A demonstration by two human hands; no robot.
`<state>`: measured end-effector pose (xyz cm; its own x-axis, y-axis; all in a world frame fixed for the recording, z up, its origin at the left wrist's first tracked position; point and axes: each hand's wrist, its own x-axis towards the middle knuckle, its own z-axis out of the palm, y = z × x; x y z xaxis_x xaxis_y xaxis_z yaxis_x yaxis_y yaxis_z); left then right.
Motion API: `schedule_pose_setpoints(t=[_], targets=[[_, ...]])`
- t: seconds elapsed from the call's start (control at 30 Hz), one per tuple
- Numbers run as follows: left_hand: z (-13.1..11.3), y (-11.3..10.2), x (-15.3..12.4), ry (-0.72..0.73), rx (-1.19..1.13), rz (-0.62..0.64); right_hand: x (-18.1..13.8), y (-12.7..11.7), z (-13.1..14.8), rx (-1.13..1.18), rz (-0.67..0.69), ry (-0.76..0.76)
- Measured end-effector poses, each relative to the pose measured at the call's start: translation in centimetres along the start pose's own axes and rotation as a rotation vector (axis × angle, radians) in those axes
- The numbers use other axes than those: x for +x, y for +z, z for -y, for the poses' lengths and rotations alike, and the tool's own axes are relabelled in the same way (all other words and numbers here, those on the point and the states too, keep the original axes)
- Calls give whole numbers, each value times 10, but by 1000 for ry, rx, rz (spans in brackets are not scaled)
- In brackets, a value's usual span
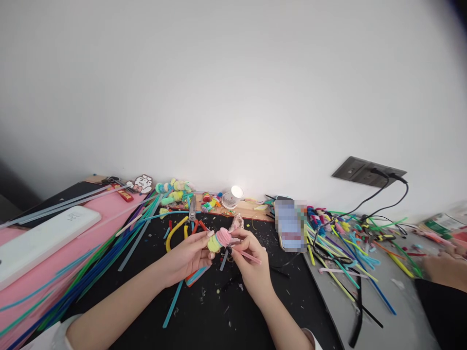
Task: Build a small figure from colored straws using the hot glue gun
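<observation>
One stacked pipe-cleaner coil (pixel 222 238) is tilted near mid-frame, its yellow end pinched by the left grip (pixel 206 243), probably to steady it while the right grip (pixel 236 245) clamps a pink pipe-cleaner strip (pixel 251 257) beside its pink end. It looks plump and fuzzy (almost grub-like), with a thin bluish band between colours. Around it, the black bench (pixel 197 316) bears scraps; a paper cup (pixel 231 198) stands at centre, a phone (pixel 291 226) right of it.
</observation>
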<state>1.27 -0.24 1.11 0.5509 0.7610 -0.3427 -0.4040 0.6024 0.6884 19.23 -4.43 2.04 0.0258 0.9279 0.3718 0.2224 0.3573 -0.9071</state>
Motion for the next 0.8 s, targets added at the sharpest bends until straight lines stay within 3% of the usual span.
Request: schedule_pose_setpoints(t=[0.17, 0.33, 0.57, 0.8], targets=[[0, -3, 1, 36, 35, -29, 0, 1, -1, 80, 6, 34], [-2, -2, -1, 87, 54, -37, -2, -1, -4, 22, -24, 32], [0, 2, -1, 293, 415, -154, -1, -1, -4, -34, -20, 18], [1, 7, -8, 500, 701, -162, 0, -1, -5, -71, -17, 9]])
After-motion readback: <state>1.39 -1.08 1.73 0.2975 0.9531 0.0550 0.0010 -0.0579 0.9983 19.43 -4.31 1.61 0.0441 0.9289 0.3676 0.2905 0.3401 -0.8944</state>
